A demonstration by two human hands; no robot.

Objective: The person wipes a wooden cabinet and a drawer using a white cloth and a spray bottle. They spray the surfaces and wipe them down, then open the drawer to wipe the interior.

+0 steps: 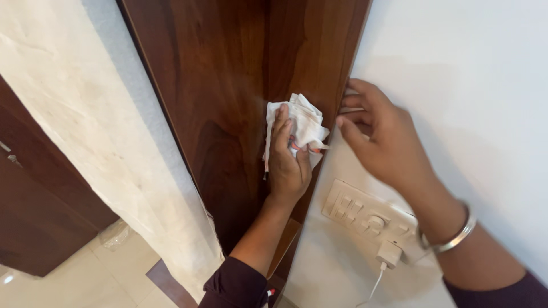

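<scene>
Fingers (281,122) of your left hand (288,165) are pressing the crumpled white cloth (302,122) flat against the dark wooden door frame (228,68), while your right hand (382,137), loosely curled and seemingly empty, is steadying at the frame's edge beside the white wall (468,74).

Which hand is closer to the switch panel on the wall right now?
Right. The right hand rests on the wall just above the switch panel; the left hand presses a white cloth against the wooden door.
</scene>
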